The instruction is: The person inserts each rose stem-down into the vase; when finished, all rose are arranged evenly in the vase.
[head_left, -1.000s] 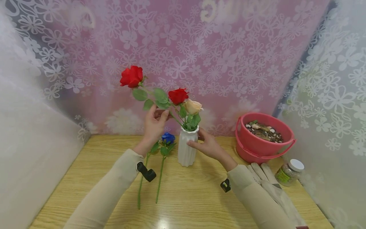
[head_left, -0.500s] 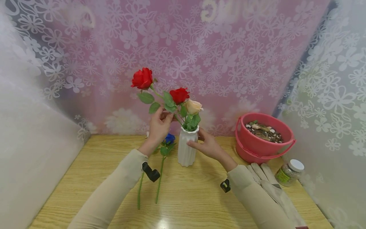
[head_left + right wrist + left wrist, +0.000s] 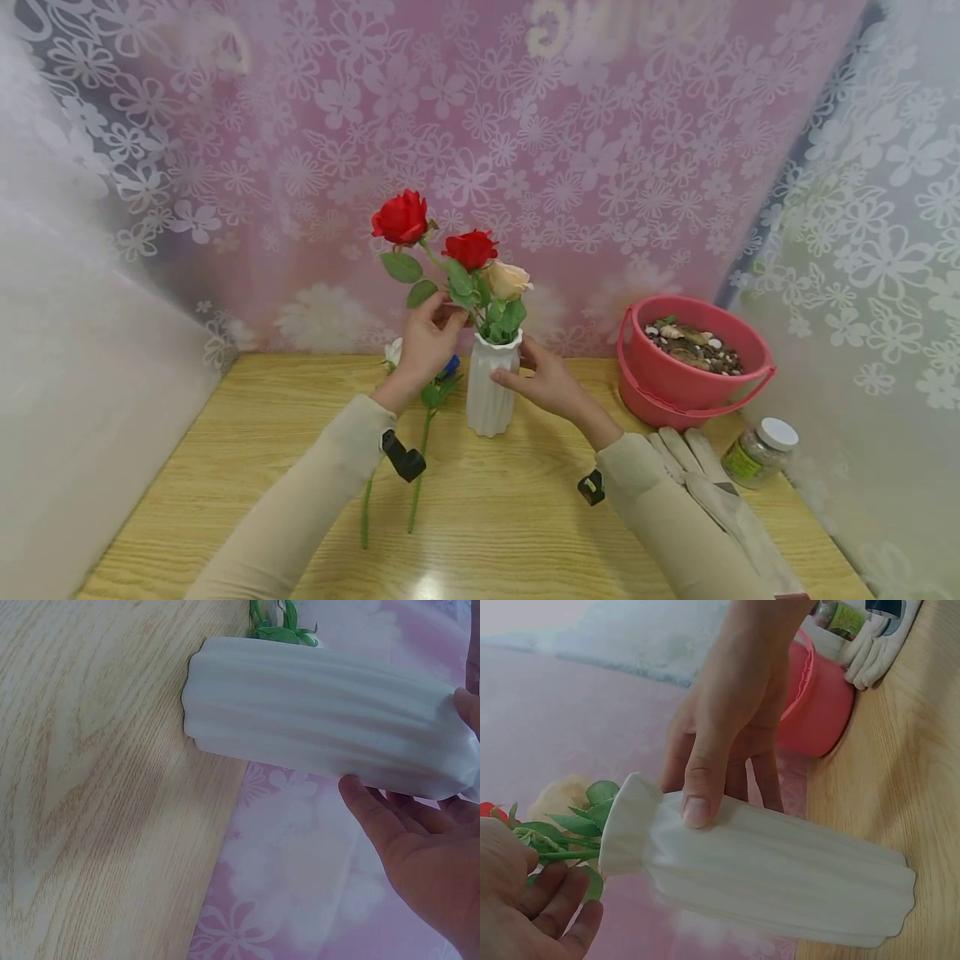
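My left hand (image 3: 426,343) pinches the green stem of a red rose (image 3: 400,219), which leans left above the vase. The stem's lower end goes into the mouth of a white fluted vase (image 3: 490,404), as the left wrist view shows. Around the vase's upper right side, my right hand (image 3: 551,385) holds it steady, thumb in front. The vase stands upright on the table. A second red rose (image 3: 470,249) and a cream rose (image 3: 507,281) stand in it. Partly behind my left wrist lie a blue rose (image 3: 452,366) and a white rose (image 3: 393,353).
A pink bucket (image 3: 637,392) with pebbles and shells stands at the back right. Beside it lie pale gloves (image 3: 723,508) and a lidded jar (image 3: 759,454). A flowered pink curtain (image 3: 480,125) hangs behind the wooden table (image 3: 480,517).
My left hand has moved right and slightly down, bringing the red rose closer to the vase and more upright. The right hand and vase have stayed in place.
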Demonstrator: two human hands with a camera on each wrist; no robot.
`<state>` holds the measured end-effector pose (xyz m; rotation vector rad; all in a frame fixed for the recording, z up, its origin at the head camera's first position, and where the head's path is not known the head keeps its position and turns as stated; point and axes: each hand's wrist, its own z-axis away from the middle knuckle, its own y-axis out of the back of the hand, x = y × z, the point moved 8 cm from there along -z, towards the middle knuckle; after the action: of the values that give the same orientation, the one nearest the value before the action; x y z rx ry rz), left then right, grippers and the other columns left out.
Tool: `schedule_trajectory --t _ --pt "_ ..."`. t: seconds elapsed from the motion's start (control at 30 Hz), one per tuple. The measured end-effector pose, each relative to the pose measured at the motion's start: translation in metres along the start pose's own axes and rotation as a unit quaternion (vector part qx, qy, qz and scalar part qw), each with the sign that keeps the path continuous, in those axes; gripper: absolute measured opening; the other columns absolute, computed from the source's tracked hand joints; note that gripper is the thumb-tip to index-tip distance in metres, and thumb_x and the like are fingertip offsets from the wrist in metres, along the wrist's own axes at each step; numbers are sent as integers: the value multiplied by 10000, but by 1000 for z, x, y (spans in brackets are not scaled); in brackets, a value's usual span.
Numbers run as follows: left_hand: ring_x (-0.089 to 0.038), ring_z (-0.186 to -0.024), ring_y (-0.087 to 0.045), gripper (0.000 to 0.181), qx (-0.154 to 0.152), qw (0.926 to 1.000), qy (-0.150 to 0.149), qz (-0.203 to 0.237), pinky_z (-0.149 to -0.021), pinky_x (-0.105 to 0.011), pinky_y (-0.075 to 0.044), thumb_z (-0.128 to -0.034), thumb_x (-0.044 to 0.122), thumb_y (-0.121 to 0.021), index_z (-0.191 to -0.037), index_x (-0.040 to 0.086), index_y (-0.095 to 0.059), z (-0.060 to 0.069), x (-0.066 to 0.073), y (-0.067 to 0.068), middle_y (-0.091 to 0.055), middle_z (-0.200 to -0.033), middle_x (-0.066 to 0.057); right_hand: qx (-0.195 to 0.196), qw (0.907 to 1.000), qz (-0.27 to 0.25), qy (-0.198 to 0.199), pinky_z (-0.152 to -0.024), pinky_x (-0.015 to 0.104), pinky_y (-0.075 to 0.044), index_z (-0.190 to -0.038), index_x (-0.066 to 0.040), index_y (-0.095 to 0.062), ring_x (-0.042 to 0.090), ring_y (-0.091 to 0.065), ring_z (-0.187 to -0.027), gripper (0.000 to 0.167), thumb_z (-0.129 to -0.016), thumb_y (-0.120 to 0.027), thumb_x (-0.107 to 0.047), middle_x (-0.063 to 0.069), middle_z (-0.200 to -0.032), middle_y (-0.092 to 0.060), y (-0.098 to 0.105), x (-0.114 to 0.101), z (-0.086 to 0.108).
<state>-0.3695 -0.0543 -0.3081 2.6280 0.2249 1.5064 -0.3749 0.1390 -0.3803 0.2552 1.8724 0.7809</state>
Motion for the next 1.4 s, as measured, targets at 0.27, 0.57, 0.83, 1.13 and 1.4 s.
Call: schedule_trajectory --t 0.27,0.57,0.83,1.13,1.4 --pt "-351 -985 -756 214 38 9997 -19 -249 -913 -482 -631 -1030 78 -652 -1224 11 -713 -4 -4 -1 -778 -1081 -208 3 9999 -59 -98 -1113 592 -523 -1647 -247 -356 377 -593 -1383 794 -980 -768 -374 82 -1582 -534 1 -2 1" --pt "-371 -981 -737 235 -444 9962 -267 -695 -885 -496 -633 -1006 41 -634 -1217 -19 -720 1 -5 -14 -761 -1031 -223 -9 9999 -119 -102 -1100 600 -530 -1644 -256 -359 376 -596 -1377 789 -980 -767 -383 78 -1579 -535 0 2 2" --pt "-335 -1077 -723 217 -334 9908 -221 -1290 -838 -478 -645 -969 87 -668 -1134 3 -782 7 -15 -19 -757 -1151 -182 13 9997 -226 58 -1114 611 -515 -1644 -275 -354 384 -583 -1390 788 -981 -770 -366 74 -1593 -521 -2 3 0" --pt "-343 -969 -761 184 -3 9938 -384 -1043 -780 -468 -658 -957 63 -703 -1082 -14 -815 7 -12 -12 -794 -1042 -194 47 9999 -160 19 -1098 591 -535 -1646 -258 -354 383 -596 -1375 794 -979 -773 -356 82 -1582 -533 1 -1 1" --pt "-315 -842 -746 181 475 9962 -346 -649 -684 -281 -603 -960 102 -740 -1085 -1 -820 4 -5 0 -800 -979 -177 17 10000 -93 22 -1088 571 -549 -1649 -256 -350 374 -600 -1373 798 -980 -769 -377 76 -1589 -528 -1 -1 2"
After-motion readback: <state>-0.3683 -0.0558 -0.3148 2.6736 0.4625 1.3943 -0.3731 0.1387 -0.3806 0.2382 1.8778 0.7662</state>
